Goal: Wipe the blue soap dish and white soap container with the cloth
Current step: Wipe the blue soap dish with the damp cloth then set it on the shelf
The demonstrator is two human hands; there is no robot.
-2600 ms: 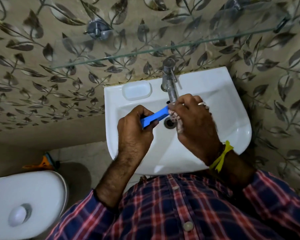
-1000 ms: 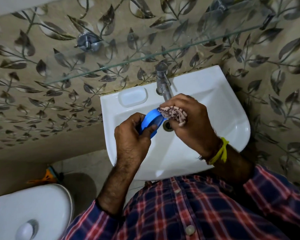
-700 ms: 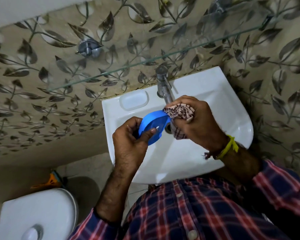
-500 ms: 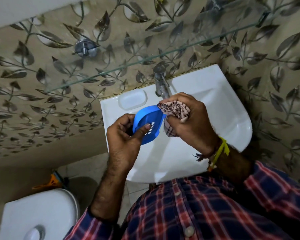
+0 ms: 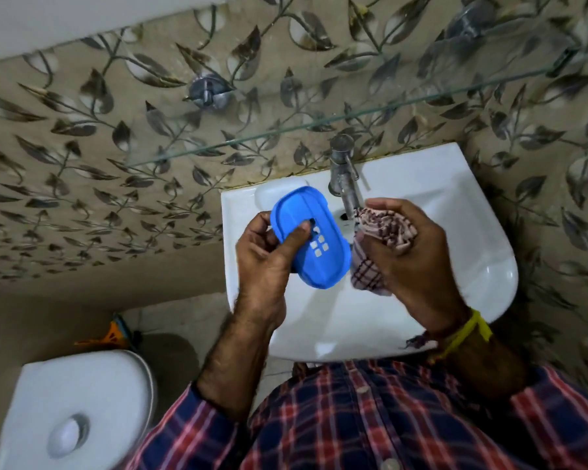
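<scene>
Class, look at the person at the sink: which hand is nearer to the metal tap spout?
Right. The right hand, gripping the checked cloth, sits just below the tap spout; the cloth nearly touches it. The left hand holds the blue soap dish further left.

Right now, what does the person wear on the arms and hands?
Both forearms are bare, with the sleeves of a red, navy and white checked shirt pushed up toward the elbows. The right wrist carries a yellow thread band with a darker thread beside it. The left hand shows no ring or band.
</scene>
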